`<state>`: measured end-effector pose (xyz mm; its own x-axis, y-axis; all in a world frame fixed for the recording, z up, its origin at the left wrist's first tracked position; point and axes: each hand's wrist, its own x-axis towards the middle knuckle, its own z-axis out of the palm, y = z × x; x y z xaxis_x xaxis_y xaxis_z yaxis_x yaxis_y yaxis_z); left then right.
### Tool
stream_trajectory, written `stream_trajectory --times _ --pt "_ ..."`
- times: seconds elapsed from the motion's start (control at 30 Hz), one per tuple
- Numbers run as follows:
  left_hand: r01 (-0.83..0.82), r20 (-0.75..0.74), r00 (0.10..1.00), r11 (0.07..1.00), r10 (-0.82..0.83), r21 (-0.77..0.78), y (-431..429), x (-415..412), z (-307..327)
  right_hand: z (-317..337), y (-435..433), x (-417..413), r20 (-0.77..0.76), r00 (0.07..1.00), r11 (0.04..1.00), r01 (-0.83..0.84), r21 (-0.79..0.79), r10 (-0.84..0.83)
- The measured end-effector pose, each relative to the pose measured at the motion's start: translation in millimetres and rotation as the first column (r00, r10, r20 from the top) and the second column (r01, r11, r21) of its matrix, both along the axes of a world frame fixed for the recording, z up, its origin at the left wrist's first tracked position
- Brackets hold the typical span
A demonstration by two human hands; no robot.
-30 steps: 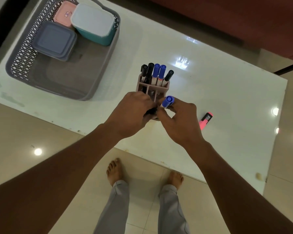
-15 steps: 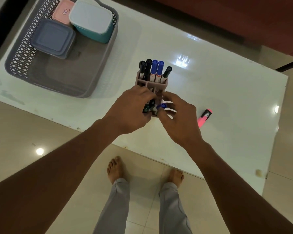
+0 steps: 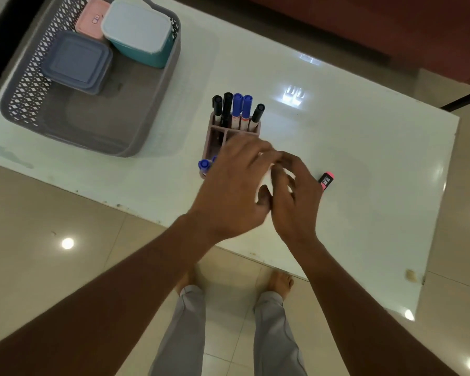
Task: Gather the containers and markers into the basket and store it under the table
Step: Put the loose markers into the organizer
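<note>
A pink marker holder point(image 3: 218, 137) stands mid-table with several black and blue markers point(image 3: 238, 109) upright in its far row. Blue marker caps point(image 3: 203, 164) show at its near left corner. My left hand point(image 3: 236, 185) hovers over the holder's near side, fingers spread and blurred, holding nothing I can see. My right hand point(image 3: 296, 194) is just right of it, fingers loose, empty. A pink highlighter point(image 3: 326, 180) lies on the table by my right hand's knuckles. The grey lattice basket point(image 3: 147, 126) at the far left holds a teal container point(image 3: 140, 33), a grey-blue one point(image 3: 78, 62) and a pink one point(image 3: 92, 19).
The white glossy table point(image 3: 364, 158) has its near edge just in front of my bare feet point(image 3: 280, 283). Tiled floor point(image 3: 52, 213) lies below, and a dark red-brown surface point(image 3: 391, 28) runs along the far side.
Both hands let go of the markers they were putting into the holder's near slots and shifted right, fingers opening. The blue marker now sits in the holder.
</note>
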<state>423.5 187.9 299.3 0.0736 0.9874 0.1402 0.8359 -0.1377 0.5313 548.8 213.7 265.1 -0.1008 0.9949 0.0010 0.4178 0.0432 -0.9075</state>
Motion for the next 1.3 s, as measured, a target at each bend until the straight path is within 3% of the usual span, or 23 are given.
stream_trajectory --times 0.1,0.17,0.27,0.37,0.47,0.6,0.73,0.83,0.97,1.13,1.3 --pt "0.046 0.063 0.997 0.996 -0.051 0.077 3 44 5 -4 6 26 -0.008 0.991 0.99 0.132 0.051 -0.132" --pt "0.061 0.124 0.99 0.998 -0.064 0.022 7 73 1 -13 15 47 -0.002 0.979 0.977 0.203 -0.065 -0.204" --pt "0.052 0.25 0.968 0.958 0.021 -0.282 19 108 -17 -33 29 75 0.218 0.929 0.922 0.341 -0.183 -0.3" --pt "-0.057 0.295 0.916 0.814 0.273 -0.578 42 128 -44 -56 46 95 0.426 0.847 0.841 0.459 -0.286 -0.317" --pt "-0.109 0.287 0.841 0.662 0.459 -0.741 60 134 -69 -72 59 98 0.486 0.849 0.823 0.421 -0.382 -0.209" --pt "-0.101 0.35 0.725 0.594 0.593 -0.798 72 133 -78 -76 71 93 0.524 0.849 0.865 0.308 -0.396 -0.062" --pt "-0.072 0.41 0.535 0.524 0.738 -0.849 77 123 -68 -66 73 91 0.343 0.939 0.889 0.184 -0.42 -0.033" --pt "-0.091 0.455 0.445 0.544 0.771 -0.834 80 112 -48 -43 79 84 0.228 0.973 0.922 0.113 -0.369 -0.028" --pt "-0.24 0.456 0.506 0.627 0.732 -0.741 85 89 -11 -3 91 68 0.083 0.996 0.935 -0.005 -0.355 0.036" --pt "-0.272 0.388 0.644 0.672 0.659 -0.688 89 52 36 41 97 36 0.105 0.99 0.957 -0.063 -0.281 0.096" --pt "-0.281 0.316 0.67 0.624 0.671 -0.729 94 -11 65 83 98 -8 0.148 0.967 0.961 -0.171 -0.219 0.206"
